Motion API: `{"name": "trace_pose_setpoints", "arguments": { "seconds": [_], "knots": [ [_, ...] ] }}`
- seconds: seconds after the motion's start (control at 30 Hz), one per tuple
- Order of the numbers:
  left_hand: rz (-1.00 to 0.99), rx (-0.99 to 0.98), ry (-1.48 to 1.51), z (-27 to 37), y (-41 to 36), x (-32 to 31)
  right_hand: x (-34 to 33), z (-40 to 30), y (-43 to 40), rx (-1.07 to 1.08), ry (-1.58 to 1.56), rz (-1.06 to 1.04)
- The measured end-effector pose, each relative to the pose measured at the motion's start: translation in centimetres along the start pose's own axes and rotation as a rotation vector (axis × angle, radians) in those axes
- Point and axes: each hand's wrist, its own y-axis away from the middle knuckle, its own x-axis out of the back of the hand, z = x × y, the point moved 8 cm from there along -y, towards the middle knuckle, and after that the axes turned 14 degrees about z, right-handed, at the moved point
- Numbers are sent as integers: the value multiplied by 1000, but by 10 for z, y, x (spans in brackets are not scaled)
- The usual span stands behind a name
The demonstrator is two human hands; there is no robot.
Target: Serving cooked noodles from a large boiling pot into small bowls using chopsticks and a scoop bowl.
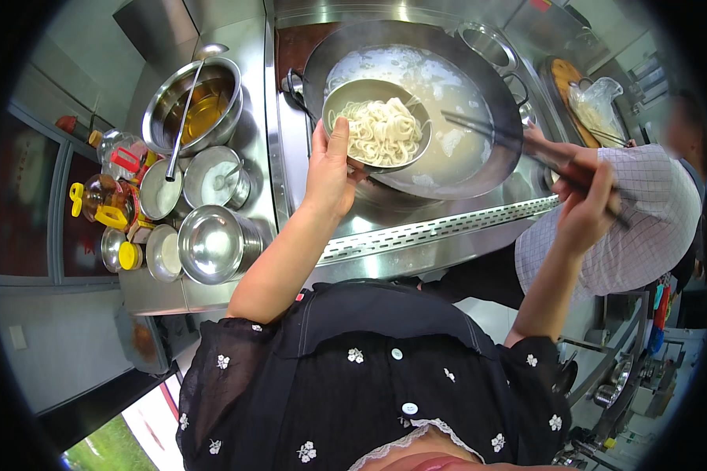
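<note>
My left hand (333, 168) grips a metal bowl (336, 106) by its near left rim, thumb over the edge. Cooked noodles (383, 130) lie heaped in the bowl, which is over the near left part of a large wok (383, 35). Cloudy, steaming liquid (448, 94) with patches of foam fills much of the wok. To the right, my right hand (589, 206) is closed around long dark chopsticks (483, 126), blurred, their tips above the liquid right of the bowl.
Left of the stove stand a steel basin of yellowish liquid (203, 118) with a ladle (185, 112) across it, several steel containers (212, 244) and oil bottles (103, 197). A slotted metal strip (436, 229) runs before the wok. A co-worker in a checked shirt (642, 218) stands close at right.
</note>
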Motion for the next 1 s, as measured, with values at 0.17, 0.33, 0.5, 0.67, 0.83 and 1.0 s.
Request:
{"name": "trace_pose_setpoints", "arguments": {
  "seconds": [0.17,0.33,0.5,0.67,0.83,1.0],
  "knots": [
    [10,-15,-76,-8,-8,-9,9,120,83,-280,-115,37],
    [-16,-6,-88,-5,-5,-11,-21,154,57,-468,-495,183],
    [-9,7,-86,-9,-8,-8,-31,123,17,-428,-635,181],
    [-22,25,-58,-12,-13,-3,-35,72,-4,-272,-614,134],
    [-4,28,-36,-16,-17,3,-39,29,-8,-172,-546,12],
    [-25,71,-51,-20,-14,6,-38,16,12,-145,-285,-231]
  ]
}}
